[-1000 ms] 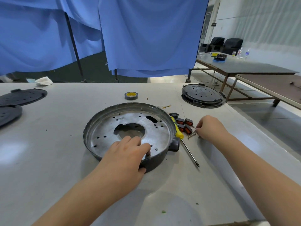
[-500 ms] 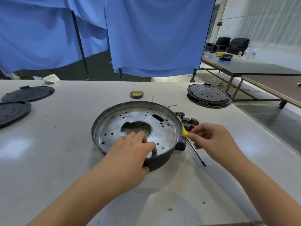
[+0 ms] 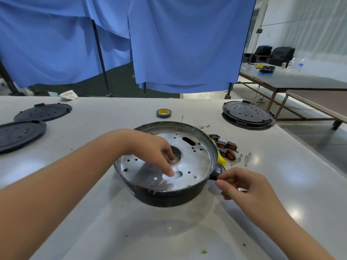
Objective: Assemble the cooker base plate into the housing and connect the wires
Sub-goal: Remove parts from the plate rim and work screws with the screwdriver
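left hand (image 3: 150, 147): fingers curled, reaching down onto base plate (image 3: 189, 164) inside housing (image 3: 169, 199), likely steadying it | right hand (image 3: 242, 186): pinching something small, likely 1 screw, beside housing rim | loose screws (image 3: 242, 159) beyond right hand

A roll of tape (image 3: 164, 113) with a yellow core lies on the grey table (image 3: 97, 212). Black perforated lids (image 3: 247, 114) sit at the right and left (image 3: 43, 112) edges. Blue curtains (image 3: 187, 44) hang behind, and water bottles (image 3: 300, 65) stand on a far table.
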The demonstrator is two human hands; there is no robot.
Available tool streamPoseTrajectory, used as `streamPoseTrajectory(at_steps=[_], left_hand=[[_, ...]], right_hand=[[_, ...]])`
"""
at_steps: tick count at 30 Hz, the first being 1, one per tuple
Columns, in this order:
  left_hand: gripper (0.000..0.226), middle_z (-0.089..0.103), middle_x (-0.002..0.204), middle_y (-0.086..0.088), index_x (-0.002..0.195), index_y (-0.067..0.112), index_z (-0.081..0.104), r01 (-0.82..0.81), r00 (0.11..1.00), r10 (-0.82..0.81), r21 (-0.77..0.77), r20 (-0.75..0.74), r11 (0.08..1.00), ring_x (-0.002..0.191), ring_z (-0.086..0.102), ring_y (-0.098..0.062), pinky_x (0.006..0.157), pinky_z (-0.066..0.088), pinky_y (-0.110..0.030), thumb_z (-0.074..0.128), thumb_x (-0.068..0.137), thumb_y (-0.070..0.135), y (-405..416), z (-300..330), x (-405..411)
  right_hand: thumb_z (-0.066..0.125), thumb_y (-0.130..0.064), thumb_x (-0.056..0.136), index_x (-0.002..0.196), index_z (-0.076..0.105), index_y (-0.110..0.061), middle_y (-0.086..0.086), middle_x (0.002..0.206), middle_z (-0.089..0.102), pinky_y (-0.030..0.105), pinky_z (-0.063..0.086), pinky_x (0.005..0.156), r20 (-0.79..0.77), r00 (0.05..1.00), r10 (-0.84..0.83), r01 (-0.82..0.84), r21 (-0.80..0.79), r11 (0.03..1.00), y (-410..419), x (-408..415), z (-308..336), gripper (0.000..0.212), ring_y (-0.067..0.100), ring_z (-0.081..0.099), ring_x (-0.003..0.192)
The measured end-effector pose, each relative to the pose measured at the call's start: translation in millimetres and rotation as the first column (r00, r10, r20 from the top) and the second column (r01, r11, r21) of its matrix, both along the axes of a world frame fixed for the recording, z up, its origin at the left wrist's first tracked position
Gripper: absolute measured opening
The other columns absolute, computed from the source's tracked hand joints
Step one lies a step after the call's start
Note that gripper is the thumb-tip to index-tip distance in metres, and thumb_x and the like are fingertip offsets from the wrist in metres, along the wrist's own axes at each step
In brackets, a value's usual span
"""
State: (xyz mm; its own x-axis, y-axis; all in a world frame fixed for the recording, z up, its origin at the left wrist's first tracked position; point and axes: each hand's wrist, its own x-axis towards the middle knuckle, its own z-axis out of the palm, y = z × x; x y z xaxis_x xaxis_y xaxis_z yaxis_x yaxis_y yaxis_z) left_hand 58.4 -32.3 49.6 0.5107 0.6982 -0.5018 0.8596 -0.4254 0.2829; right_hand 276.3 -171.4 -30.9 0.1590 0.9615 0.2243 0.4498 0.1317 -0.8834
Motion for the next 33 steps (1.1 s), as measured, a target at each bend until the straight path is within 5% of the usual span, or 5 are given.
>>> streamPoseTrajectory(at_steps=[16,21,24,27,33], left_hand=[[0.073,0.058,0.086,0.004,0.109,0.009,0.061,0.114,0.976,-0.137,-0.142,-0.168,0.983,0.080,0.052,-0.017,0.077,0.044,-0.033,0.084,0.058,0.056,21.2,-12.1,34.0],[0.067,0.064,0.108,0.007,0.104,0.021,0.057,0.104,0.966,-0.086,0.059,-0.243,0.993,0.093,0.059,-0.016,0.092,0.051,-0.036,0.082,0.057,0.062,10.2,-4.7,30.4],[0.046,0.063,0.098,0.011,0.101,0.027,0.057,0.008,0.999,-0.019,0.332,0.031,0.943,0.088,0.062,-0.011,0.080,0.055,-0.031,0.076,0.069,0.054,-8.9,0.4,18.8],[0.043,0.063,0.091,0.021,0.094,0.039,0.058,0.000,0.980,-0.043,0.216,0.194,0.976,0.084,0.061,0.004,0.080,0.052,-0.025,0.066,0.065,0.071,-31.7,9.4,8.4],[0.081,0.048,0.110,0.031,0.125,0.055,0.028,0.117,0.993,-0.119,0.159,0.008,0.980,0.106,0.046,0.004,0.084,0.043,-0.023,0.069,0.058,0.077,-62.1,-4.6,4.2]], right_hand=[[0.074,-0.009,0.079,0.074,0.071,-0.029,0.002,0.063,0.068,0.037,0.058,0.061,-0.079,0.996,0.052,-0.060,-0.102,0.993,-7.0,-13.1,-5.6,0.021,0.015,0.066,0.058],[0.075,-0.009,0.078,0.073,0.071,-0.028,0.002,0.063,0.068,0.039,0.059,0.062,-0.117,0.989,0.091,-0.108,-0.149,0.983,-10.5,-20.1,-5.8,0.020,0.016,0.066,0.060],[0.074,-0.010,0.078,0.074,0.071,-0.030,0.001,0.063,0.068,0.037,0.059,0.062,-0.117,0.990,0.085,-0.102,-0.151,0.983,-11.3,-20.6,-5.1,0.020,0.015,0.066,0.060],[0.073,-0.011,0.078,0.074,0.071,-0.031,0.002,0.063,0.068,0.035,0.057,0.061,-0.111,0.991,0.073,-0.088,-0.141,0.986,-12.3,-20.7,-5.2,0.020,0.013,0.066,0.059],[0.074,-0.009,0.078,0.072,0.071,-0.029,0.005,0.061,0.068,0.026,0.055,0.054,-0.134,0.989,0.065,-0.085,-0.146,0.986,-15.4,-21.3,-5.6,0.021,0.015,0.065,0.057]])
